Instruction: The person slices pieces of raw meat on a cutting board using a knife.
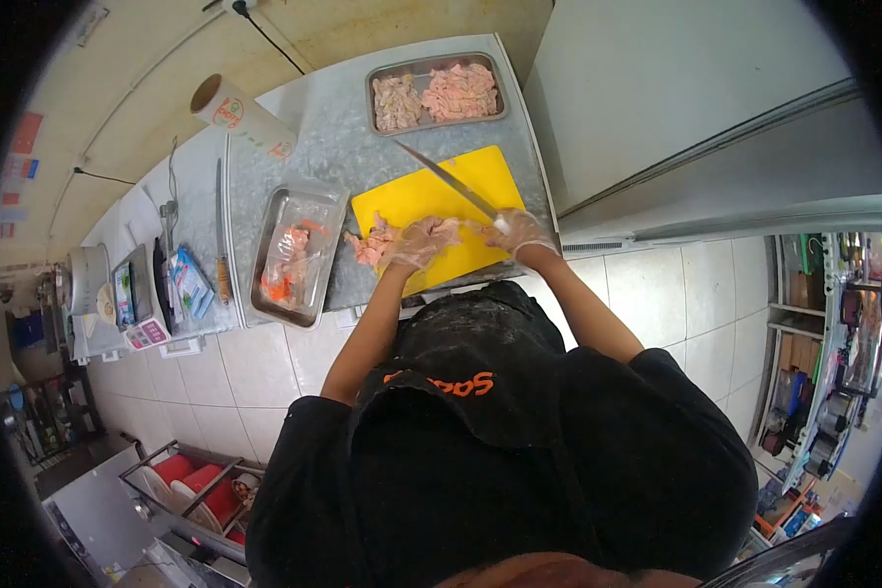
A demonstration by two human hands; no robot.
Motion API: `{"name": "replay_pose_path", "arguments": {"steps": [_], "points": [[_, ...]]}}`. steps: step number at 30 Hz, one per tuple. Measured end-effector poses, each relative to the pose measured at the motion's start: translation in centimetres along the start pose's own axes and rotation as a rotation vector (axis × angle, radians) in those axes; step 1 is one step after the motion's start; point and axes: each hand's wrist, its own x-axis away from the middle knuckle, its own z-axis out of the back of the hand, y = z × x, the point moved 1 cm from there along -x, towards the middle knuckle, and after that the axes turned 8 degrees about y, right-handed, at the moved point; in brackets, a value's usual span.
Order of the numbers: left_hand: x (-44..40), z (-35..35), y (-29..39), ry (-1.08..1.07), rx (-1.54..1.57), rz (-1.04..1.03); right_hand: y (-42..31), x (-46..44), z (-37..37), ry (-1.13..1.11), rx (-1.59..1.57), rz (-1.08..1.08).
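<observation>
A yellow cutting board (490,174) lies on the metal worktop in front of me. My left hand (416,245), in a clear plastic glove, is closed on pale pink raw meat (447,231) on the board. More of the meat spreads out left of that hand, over the board's edge. My right hand (521,233), gloved too, grips the white handle of a long knife (448,180). Its blade points up and to the left across the board, apart from the meat. The right fingertips are too small to make out clearly.
Behind the board stands a metal tray (369,98) with two piles of cut meat. To the left, another tray (316,312) holds a plastic bag and orange-pink pieces. A large paper roll (250,120) lies farther back. A tall grey cabinet (676,108) borders the worktop's right side.
</observation>
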Motion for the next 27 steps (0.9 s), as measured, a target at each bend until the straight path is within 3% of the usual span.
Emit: {"name": "replay_pose_path", "arguments": {"steps": [4, 6, 8, 10, 12, 14, 16, 18, 21, 24, 26, 27], "points": [[0.6, -0.9, 0.4, 0.04, 0.147, 0.018, -1.5, -2.9, -3.9, 0.126, -0.083, 0.12], [1.2, -0.1, 0.9, 0.043, 0.074, 0.028, -2.1, -4.5, -4.1, -0.004, 0.007, 0.097], [2.1, 0.8, 1.3, 0.047, 0.002, 0.042, -2.2, -6.3, -2.8, 0.047, 0.009, 0.107], [2.7, 1.8, 1.4, 0.179, -0.191, -0.153, -3.0, -8.6, -0.2, 0.095, 0.013, 0.117], [2.5, 2.6, 2.0, 0.206, -0.195, -0.14, -4.2, -11.4, 3.2, 0.209, -0.179, 0.052], [2.5, 3.0, 3.6, 0.226, -0.198, -0.134, -5.8, -14.3, 7.0, 0.338, -0.052, 0.34], [2.7, 3.2, 6.9, 0.295, 0.096, -0.197, -6.5, -17.0, 8.4, 0.384, -0.1, 0.374], [3.6, 3.9, 9.8, 0.332, 0.072, -0.138, -7.7, -18.8, 10.2, 0.441, -0.15, 0.411], [5.8, 4.1, 13.6, 0.349, 0.074, -0.11, -9.0, -21.9, 12.8, 0.256, -0.155, 0.216], [5.4, 4.1, 13.7, 0.241, 0.098, -0.177, -7.4, -24.9, 12.7, 0.374, 0.068, 0.271], [4.6, 3.9, 12.7, 0.151, 0.107, -0.199, -6.2, -24.7, 12.4, 0.128, 0.002, 0.021], [4.1, 4.0, 12.7, 0.175, -0.148, -0.096, -3.5, -26.3, 10.2, 0.12, -0.001, 0.013]]}}
